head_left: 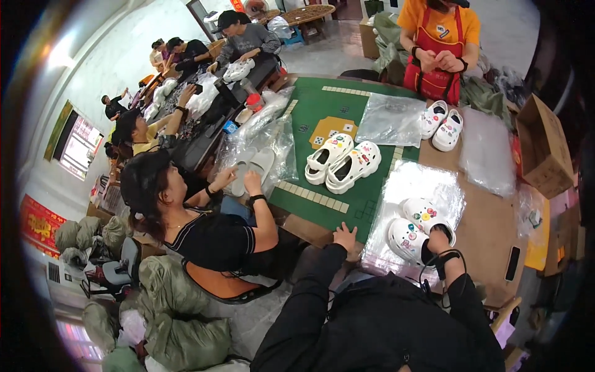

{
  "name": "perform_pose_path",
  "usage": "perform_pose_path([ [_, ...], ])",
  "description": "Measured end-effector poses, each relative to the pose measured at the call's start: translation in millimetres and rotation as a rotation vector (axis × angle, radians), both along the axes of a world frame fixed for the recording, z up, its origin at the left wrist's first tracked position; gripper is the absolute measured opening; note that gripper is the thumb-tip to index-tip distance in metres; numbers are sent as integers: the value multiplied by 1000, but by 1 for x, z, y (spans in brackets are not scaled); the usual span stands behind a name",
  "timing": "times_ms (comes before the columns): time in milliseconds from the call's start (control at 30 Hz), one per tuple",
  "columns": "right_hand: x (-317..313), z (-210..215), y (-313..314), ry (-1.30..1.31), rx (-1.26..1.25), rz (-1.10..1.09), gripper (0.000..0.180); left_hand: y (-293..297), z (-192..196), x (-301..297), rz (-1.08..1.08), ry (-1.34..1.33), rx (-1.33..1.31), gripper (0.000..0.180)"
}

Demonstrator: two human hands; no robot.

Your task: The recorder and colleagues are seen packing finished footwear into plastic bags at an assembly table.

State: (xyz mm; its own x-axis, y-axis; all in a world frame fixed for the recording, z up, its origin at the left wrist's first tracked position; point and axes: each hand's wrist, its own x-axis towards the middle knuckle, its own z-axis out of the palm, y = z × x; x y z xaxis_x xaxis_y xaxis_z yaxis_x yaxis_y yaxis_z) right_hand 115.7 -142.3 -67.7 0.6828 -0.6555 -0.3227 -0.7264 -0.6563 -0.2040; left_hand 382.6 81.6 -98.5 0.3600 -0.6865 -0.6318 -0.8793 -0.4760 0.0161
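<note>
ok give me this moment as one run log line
left hand: flat on green table mat edge | right hand: inside white decorated foam clog | second clog beside, on clear plastic bags

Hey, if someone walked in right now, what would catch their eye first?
Probably the white clogs dotted with coloured charms, paired in the middle of the green mat. Nearer the wearer, the right hand is tucked into one of two more clogs lying on shiny plastic bags, while the left hand rests flat on the table edge. Across the table, a person in an orange shirt and red apron stands behind a third pair.
</note>
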Motion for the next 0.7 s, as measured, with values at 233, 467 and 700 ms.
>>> perform_pose_path([
  [233,-2,-3,-4,29,24,47,46,-6,15,-1,-35,26,73,93],
  [467,0,3,2,35,46,12,47,-3,18,-2,-20,46,85,93],
  [700,-3,-10,-7,18,5,18,43,-7,5,3,12,63,36,90],
])
